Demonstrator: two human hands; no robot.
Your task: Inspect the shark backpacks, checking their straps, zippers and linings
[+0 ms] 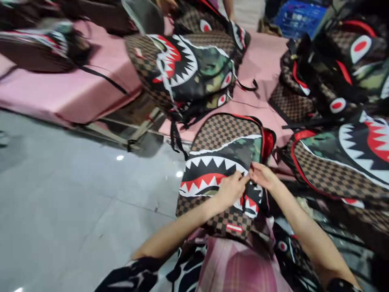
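A brown checkered backpack with a shark-mouth print, camouflage patch and red-edged zipper leans upright in front of me, its base near my lap. My left hand lies across the print, with thumb and fingers pinched together close to the bag's right side edge. Coming in from the right, my right hand meets it there, its fingertips also pinched. Whatever sits between the fingertips is too small and blurred to make out. On that same side, the upper opening shows red lining.
Similar backpacks lie beyond on the pink-covered table, including a large shark-print backpack. More shark-print bags are piled at right. A blue crate stands at the back. Another person's hand shows at the top. Grey tiled floor lies left.
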